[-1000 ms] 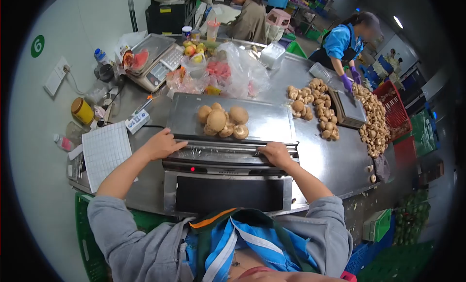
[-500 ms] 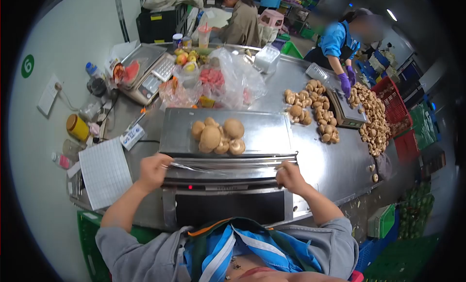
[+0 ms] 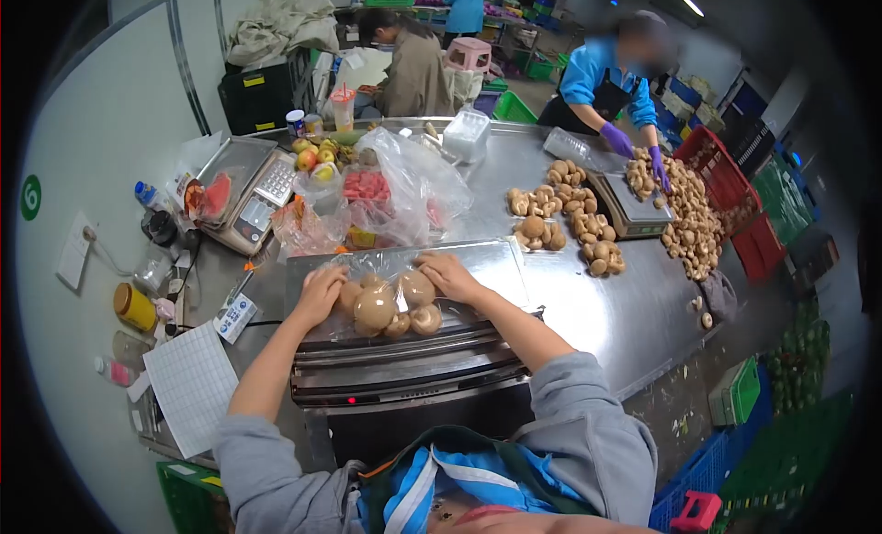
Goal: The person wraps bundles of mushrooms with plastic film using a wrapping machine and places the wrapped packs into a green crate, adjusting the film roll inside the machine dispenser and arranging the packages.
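A pile of brown mushrooms (image 3: 375,311) sits on the steel top of the wrapping machine (image 3: 496,272), under clear cling film (image 3: 367,258) stretched over it. At the pile's left side, my left hand (image 3: 322,291) has its fingers curled onto the film. My right hand (image 3: 448,277) grips the film at the far right of the pile, its fingers bent down. The film's edges under my fingers are hard to make out. Nearer to me lies the machine's front bar (image 3: 413,389), where a red light glows.
Mushroom groups (image 3: 588,217) lie to the right, by a scale (image 3: 634,208) where a co-worker in purple gloves (image 3: 660,166) handles mushrooms. Plastic bags (image 3: 413,176), fruit (image 3: 314,154) and another scale (image 3: 253,203) stand beyond the machine. A lined paper sheet (image 3: 195,387) lies left.
Both hands have moved forward from the front bar to the pile, drawing the cling film over the mushrooms. The view has shifted, and the co-worker's hands have moved over the scale and mushroom heap.
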Tool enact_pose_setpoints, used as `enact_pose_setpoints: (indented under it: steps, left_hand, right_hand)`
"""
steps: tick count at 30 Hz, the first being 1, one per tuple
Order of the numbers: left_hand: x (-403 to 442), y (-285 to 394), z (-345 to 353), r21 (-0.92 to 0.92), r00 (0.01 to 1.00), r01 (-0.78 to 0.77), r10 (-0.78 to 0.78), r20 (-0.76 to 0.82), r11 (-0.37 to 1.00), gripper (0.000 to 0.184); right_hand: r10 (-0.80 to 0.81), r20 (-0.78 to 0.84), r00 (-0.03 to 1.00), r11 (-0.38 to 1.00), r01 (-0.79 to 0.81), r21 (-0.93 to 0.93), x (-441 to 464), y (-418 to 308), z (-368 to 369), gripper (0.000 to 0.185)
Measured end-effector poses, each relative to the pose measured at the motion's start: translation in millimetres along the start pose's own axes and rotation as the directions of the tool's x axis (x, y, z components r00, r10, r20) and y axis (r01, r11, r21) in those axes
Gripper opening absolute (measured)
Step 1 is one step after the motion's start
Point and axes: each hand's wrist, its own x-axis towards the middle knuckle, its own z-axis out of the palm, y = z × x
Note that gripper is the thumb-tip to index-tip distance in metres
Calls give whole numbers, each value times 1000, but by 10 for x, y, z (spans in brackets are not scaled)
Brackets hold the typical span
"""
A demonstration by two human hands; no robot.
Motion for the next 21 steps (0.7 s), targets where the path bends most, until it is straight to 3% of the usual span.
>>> enact_pose_setpoints:
  steps: [1, 2, 3, 4, 7, 9, 10, 11, 12, 13, 14, 15, 16, 18, 20, 21]
  left_hand:
    - [-87, 117, -70, -260, 976, 213, -195, 94, 942, 23]
    - [-216, 258, -134, -472, 909, 416, -344, 234, 777, 24]
    - [-388, 348, -168, -451, 926, 370, -284, 249, 812, 27]
    - [-568, 391, -179, -431, 937, 324, -222, 270, 842, 29]
    - [-834, 531, -170, -236, 980, 99, -54, 193, 967, 31]
    - [-885, 943, -351, -361, 952, 307, -285, 114, 881, 32]
    - [-936, 1166, -392, -399, 952, 278, -305, -4, 874, 33]
    - [-1136, 1185, -453, -422, 916, 402, -368, 162, 813, 34]
    - [-1249, 1476, -445, -623, 911, 392, -381, 159, 677, 35]
    - [-1416, 1617, -455, -631, 867, 490, -414, 277, 602, 35]
    - [-1595, 1612, -341, -653, 720, 679, -480, 501, 336, 34]
    - [-1747, 1636, -156, -612, 644, 743, -542, 540, 272, 33]
    - [-1893, 1571, 50, -598, 530, 797, -582, 617, 91, 33]
    - [-2159, 1385, 372, -552, 608, 774, -611, 507, 311, 33]
    - [-2340, 1544, 398, -518, 741, 658, -592, 316, 547, 35]
    - [-2569, 1394, 524, -437, 888, 449, -441, 127, 779, 24]
  right_hand:
    - [205, 193, 959, 921, -256, 293, -31, -95, -87, 28]
    - [369, 284, 885, 785, -460, 416, -172, -202, -88, 30]
    - [320, 269, 909, 806, -410, 428, -299, -465, -180, 35]
    - [277, 269, 923, 887, -353, 297, -533, -417, -87, 40]
    - [240, 244, 940, 882, -316, 350, -684, -832, -337, 45]
    - [261, 211, 942, 890, -320, 324, -727, -1007, -462, 46]
    - [307, 258, 916, 824, -391, 410, -765, -1069, -542, 46]
    - [343, 313, 886, 743, -459, 486, -818, -1156, -636, 47]
    - [357, 411, 839, 632, -541, 555, -921, -1338, -759, 48]
    - [361, 383, 851, 609, -526, 594, -1120, -1402, -660, 49]
    - [363, 355, 862, 587, -507, 632, -1343, -1463, -517, 50]
    - [480, 535, 695, 359, -713, 602, -1497, -1498, -452, 54]
    - [531, 697, 482, 102, -853, 512, -1655, -1511, -360, 58]
    - [568, 660, 492, 134, -846, 515, -2057, -1249, 33, 52]
    - [604, 433, 669, 591, -741, 319, -2310, -1294, 36, 44]
    - [602, 334, 725, 638, -689, 344, -2491, -1378, 83, 39]
